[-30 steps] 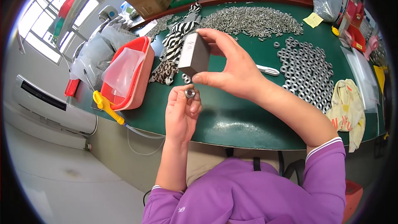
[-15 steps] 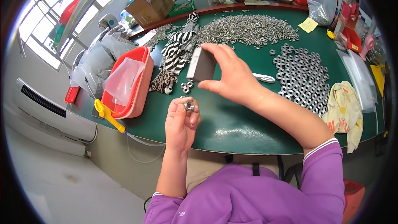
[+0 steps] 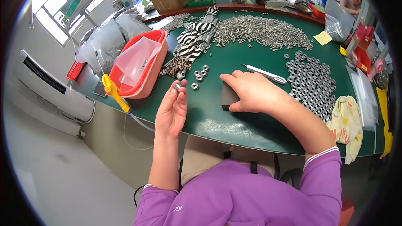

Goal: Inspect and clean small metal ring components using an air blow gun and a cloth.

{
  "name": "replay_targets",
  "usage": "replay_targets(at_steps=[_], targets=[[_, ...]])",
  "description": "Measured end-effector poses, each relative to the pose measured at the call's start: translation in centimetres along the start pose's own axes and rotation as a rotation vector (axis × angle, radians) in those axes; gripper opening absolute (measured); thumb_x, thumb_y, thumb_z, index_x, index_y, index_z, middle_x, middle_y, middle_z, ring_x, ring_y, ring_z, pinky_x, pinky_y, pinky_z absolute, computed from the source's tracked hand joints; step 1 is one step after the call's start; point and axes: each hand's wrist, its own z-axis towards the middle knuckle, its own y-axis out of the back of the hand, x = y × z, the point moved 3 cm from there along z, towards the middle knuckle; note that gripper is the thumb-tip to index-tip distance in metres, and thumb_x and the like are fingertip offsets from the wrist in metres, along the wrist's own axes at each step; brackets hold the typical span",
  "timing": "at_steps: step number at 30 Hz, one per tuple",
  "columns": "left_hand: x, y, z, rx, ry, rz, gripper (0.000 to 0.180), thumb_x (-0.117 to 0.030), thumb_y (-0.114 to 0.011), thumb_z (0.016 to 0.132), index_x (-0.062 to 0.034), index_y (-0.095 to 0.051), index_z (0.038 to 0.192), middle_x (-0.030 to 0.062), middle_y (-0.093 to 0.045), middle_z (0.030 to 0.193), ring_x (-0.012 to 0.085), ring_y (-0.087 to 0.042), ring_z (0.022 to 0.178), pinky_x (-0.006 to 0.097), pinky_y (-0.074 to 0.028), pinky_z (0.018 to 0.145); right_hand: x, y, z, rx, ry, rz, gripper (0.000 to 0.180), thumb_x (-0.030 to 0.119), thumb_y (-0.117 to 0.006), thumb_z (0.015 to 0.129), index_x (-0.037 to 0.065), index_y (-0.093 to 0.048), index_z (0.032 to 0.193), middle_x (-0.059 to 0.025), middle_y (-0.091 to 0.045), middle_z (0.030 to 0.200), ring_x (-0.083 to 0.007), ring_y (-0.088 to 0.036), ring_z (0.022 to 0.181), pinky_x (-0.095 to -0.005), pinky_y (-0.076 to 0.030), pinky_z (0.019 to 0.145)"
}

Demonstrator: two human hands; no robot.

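Observation:
My left hand (image 3: 171,113) is raised over the table's near edge, pinching a small metal pin (image 3: 178,86) between thumb and fingertips. My right hand (image 3: 255,94) is closed over a dark grey rectangular block (image 3: 228,96), which appears to rest on the green tabletop. Several loose metal rings (image 3: 199,77) lie beyond the left fingertips, with one ring (image 3: 194,86) closer to me. Past the right hand lies a white-handled tool (image 3: 267,74) with a thin dark tip.
A pile of metal pins (image 3: 259,31) covers the far middle. Many rings (image 3: 310,83) spread at right beside a pale cloth (image 3: 345,119). On the left stand a red basin (image 3: 157,69) and a yellow air gun (image 3: 112,90). A striped cloth (image 3: 194,37) lies between. Someone (image 3: 351,1) sits far right.
My right hand has lowered the block from the air to the table, moving right. My left hand has shifted left; a ring showed in its fingers before, a pin now. The view has shifted too.

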Motion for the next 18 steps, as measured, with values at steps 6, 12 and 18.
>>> replay_targets(at_steps=[6,12,18], targets=[[-0.1,-0.4,-0.5,-0.062,0.102,-0.252,0.022,-0.001,-0.047,0.09,0.0054,-0.05,0.111,0.0185,-0.05,0.114,0.0196,-0.057,0.097,0.025,-0.053,0.084,-0.6,-0.1,0.1,-0.01,-0.036,-0.011,0.081,0.034,-0.074,0.063,0.004,-0.039,0.131,-0.0173,-0.053,0.111,-0.0324,-0.052,0.103,-0.0382,-0.043,0.089],[0.6,-1.8,-0.7,0.07,0.126,-0.194,0.025,-0.012,-0.046,0.093,-0.0037,-0.053,0.116,0.0109,-0.05,0.106,0.0125,-0.048,0.08,0.024,-0.044,0.068,-0.8,-0.1,0.1,-0.077,-0.009,-0.004,0.08,0.033,-0.074,0.064,0.005,-0.04,0.131,-0.0164,-0.053,0.112,-0.032,-0.049,0.106,-0.0383,-0.04,0.093],[1.0,-1.8,-0.5,0.015,0.135,-0.214,0.02,-0.014,-0.048,0.093,-0.0047,-0.055,0.108,0.0082,-0.052,0.1,0.0118,-0.046,0.075,0.024,-0.042,0.066,-0.5,-0.3,0.4,-0.086,0.015,0.0,0.077,0.03,-0.074,0.065,0.004,-0.041,0.13,-0.0162,-0.053,0.111,-0.0315,-0.05,0.105,-0.0383,-0.04,0.092]])
